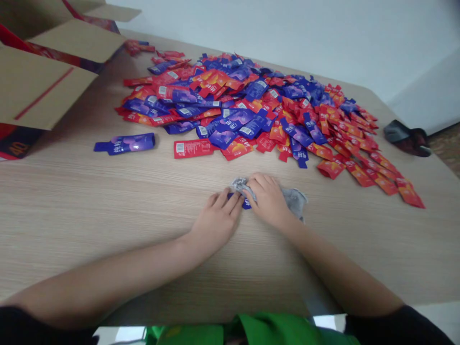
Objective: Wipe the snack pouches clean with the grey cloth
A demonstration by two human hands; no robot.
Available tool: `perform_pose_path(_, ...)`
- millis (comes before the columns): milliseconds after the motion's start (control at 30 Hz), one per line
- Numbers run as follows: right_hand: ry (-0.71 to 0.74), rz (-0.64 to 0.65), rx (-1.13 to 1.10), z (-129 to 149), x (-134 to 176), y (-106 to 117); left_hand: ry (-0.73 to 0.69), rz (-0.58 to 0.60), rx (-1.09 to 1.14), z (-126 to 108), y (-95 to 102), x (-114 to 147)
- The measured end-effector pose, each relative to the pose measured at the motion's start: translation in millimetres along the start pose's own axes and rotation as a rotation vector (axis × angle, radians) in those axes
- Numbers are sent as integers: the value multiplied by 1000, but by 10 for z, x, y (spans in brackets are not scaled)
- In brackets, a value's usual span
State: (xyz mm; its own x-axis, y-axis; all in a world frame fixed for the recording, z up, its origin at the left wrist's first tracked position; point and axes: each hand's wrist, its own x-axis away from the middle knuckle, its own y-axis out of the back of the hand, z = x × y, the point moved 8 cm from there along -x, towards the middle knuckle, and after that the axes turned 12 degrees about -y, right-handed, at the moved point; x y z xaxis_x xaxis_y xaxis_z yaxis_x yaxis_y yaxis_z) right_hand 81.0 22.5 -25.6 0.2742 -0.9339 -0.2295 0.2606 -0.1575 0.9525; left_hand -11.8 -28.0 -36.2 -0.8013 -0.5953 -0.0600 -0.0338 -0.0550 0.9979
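A small blue pouch (246, 203) lies flat on the table between my hands, mostly covered by them. My left hand (217, 218) rests on its left part with fingers stretched out and pressing down. My right hand (268, 199) is closed around a crumpled grey cloth (294, 200), which spreads out to the right from under the palm. The cloth's bunched front edge lies over the pouch, next to my left fingertips. White lettering shows on the uncovered bit of the pouch.
A large heap of red-orange and blue-purple pouches (230, 105) covers the back of the table (108, 206). One blue-purple pouch (131, 143) lies apart at left. An open cardboard box (46, 81) stands at far left. A dark, shiny object (406, 136) lies near the right edge.
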Motion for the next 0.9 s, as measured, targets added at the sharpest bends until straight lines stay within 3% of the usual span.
perform_pose_path(267,-127,-45,-28,-366,137,115,-45,28,-45,-52,-16,-31)
perform_pose_path(433,-210,-89,-26,-733,356,159,-45,17,-30,-101,11,-56)
perform_pose_path(633,-356,-84,-96,-1056,443,371,-43,-11,-18,-120,28,-32)
perform_pose_path(767,-312,-186,-217,-731,326,573,-47,-43,-15,-130,42,-26)
perform_pose_path(900,-83,-97,-133,-94,254,342,-48,-44,-35,-131,55,-31)
